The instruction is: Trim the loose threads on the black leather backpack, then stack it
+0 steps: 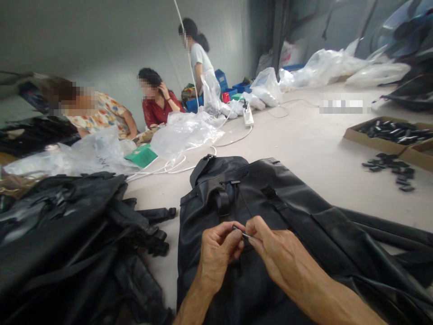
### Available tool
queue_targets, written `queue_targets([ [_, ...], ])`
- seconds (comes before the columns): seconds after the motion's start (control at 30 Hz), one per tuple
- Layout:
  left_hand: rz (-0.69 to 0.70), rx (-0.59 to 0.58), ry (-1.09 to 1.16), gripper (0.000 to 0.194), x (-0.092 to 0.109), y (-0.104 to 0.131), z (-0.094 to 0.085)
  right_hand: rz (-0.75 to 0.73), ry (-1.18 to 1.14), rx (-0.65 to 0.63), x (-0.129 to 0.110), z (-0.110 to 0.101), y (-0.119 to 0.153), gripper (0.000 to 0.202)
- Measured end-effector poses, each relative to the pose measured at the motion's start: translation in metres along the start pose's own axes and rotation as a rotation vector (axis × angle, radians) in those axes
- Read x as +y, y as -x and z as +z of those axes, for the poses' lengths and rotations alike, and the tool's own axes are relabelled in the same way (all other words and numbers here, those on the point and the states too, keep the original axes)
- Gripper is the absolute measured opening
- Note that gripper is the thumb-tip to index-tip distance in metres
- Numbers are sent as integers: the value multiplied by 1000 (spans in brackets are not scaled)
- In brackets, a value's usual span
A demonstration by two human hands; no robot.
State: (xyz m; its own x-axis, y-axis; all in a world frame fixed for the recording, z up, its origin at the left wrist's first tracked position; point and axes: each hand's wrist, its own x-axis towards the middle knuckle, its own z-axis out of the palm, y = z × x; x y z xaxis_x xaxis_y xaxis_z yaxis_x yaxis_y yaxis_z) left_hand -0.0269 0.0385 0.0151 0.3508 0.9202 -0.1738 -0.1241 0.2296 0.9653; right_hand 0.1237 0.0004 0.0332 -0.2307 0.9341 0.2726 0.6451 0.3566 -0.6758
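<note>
Clock: we read hours from our hands, with twelve straight ahead.
Left hand: our left hand (218,248) pinches a slim piece (244,234) between thumb and fingers, the other fingers curled in.
Right hand: our right hand (270,241) grips the same slim piece from the three o'clock side, thumb and forefinger closed on it.
Slim piece: it bridges our fingertips above the front of the black bag (203,225), dark at its nine o'clock end and paler toward three.
Cord: a thin black cord (244,201) runs from the bag's upper front down to our right fingers; we cannot tell whether it joins the slim piece.
Black bag: it lies flat on the table (291,126) beneath our hands, its buckled top toward twelve, straps trailing toward three.
Nine o'clock: a heap of black bags (67,225) with dangling straps.
Eleven o'clock: clear plastic (186,131), with a person in red (162,108) behind it.
Twelve o'clock: a white power strip (248,118).
Two o'clock: small black pieces (389,168) lie loose just beside a filled cardboard box (372,143).
</note>
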Motion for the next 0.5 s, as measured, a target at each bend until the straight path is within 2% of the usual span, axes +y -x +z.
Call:
queue_targets([
  [0.1,-1,-7,7,31,1,3,7,-12,-195,92,2,6,0,13],
  [0.2,52,-8,7,31,0,3,9,35,-291,116,1,9,-4,12],
  [0.33,91,-7,53,28,-4,2,6,70,-348,95,-2,4,-9,12],
  [0.5,103,45,104,25,-5,-1,3,89,-261,17,2,-4,-11,15],
])
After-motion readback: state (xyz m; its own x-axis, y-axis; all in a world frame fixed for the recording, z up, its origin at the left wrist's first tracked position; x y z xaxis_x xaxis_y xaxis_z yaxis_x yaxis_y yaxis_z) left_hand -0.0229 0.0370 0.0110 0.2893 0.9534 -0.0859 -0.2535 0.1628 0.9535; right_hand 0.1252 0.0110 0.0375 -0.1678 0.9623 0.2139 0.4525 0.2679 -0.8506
